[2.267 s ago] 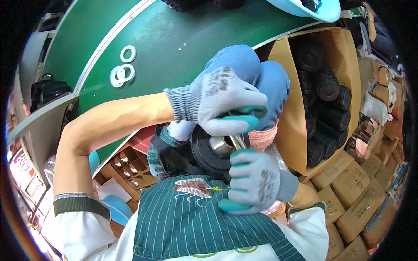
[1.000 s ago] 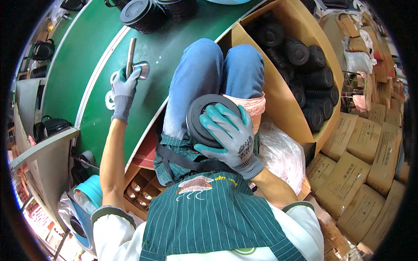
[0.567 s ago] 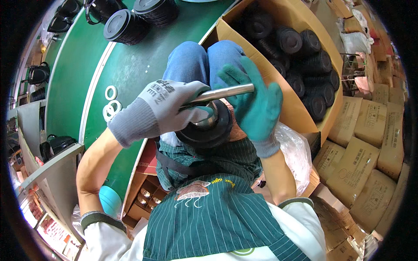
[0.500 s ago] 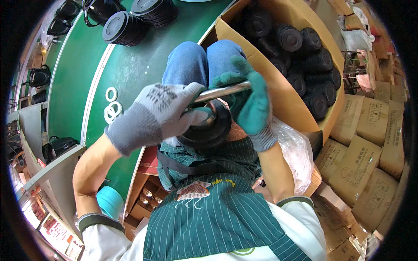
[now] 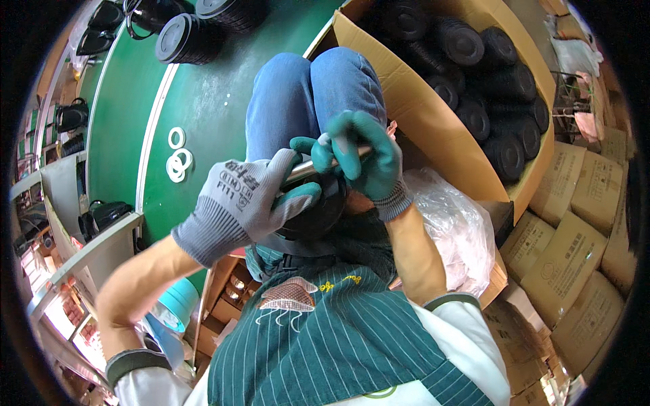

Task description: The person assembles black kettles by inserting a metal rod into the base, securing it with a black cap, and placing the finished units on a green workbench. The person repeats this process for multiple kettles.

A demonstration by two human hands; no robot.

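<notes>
Over my lap, my left hand point(image 5: 237, 203), in a grey glove with green fingertips, is closed on one end of a shiny metal piece point(image 5: 298, 174) seen nearly edge-on. My right hand point(image 5: 369, 159), gloved in green and grey, curls its fingers round the other end. A black round part point(image 5: 315, 218) sits just below the metal, partly covered by my left fingers. Whether the two are joined, I cannot tell. Several white rings point(image 5: 177, 166) lie on the green work surface point(image 5: 206, 128) to the left.
Stacked black lids point(image 5: 179, 39) stand at the far left beside a black jug-like vessel point(image 5: 152, 15). An open carton point(image 5: 467, 166) of black lids is at my right, near a clear plastic bag point(image 5: 450, 227). Closed cartons point(image 5: 565, 260) pile up farther right. A turquoise tub point(image 5: 177, 304) stands low left.
Both hands have shifted slightly left, bringing the metal piece along. My right hand's fingers, raised and straighter before, now curl over the metal. The view has tilted a little.
</notes>
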